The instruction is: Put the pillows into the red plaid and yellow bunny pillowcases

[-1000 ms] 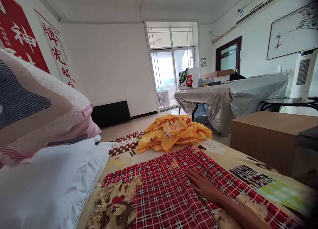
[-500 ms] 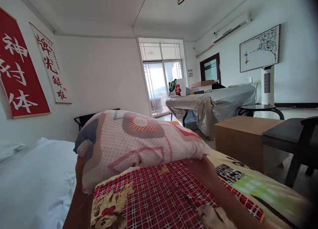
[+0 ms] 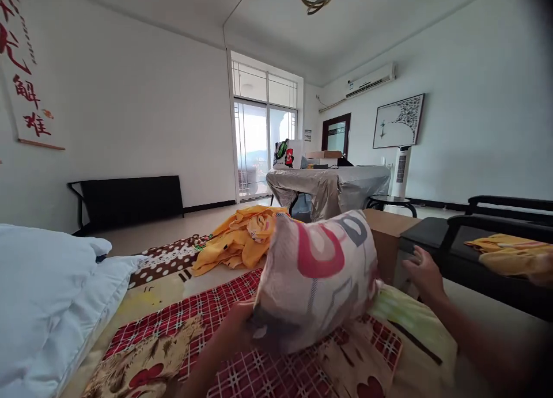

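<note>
A pale pillow (image 3: 322, 280) with pink and grey patterns stands tilted over the bed, partly blurred by motion. My left hand (image 3: 242, 323) grips its lower left corner; the fingertips are hidden behind the fabric. Off to the pillow's right, my right hand (image 3: 423, 271) is raised in the air, fingers apart and holding nothing. Beneath the pillow a red plaid cloth (image 3: 233, 366) with printed bears lies spread out. Farther back lies a crumpled yellow-orange cloth (image 3: 233, 237).
White bedding (image 3: 47, 306) is heaped at the left. A dark armchair (image 3: 436, 237) with yellow cloth on it and a cardboard box (image 3: 386, 228) stand at the right. Behind are a sheet-covered table (image 3: 328, 182) and a folded black frame (image 3: 132, 199) against the wall.
The pillow has moved right and turned more upright. My right hand has let go of it and moved off to the right. The view has shifted to the right.
</note>
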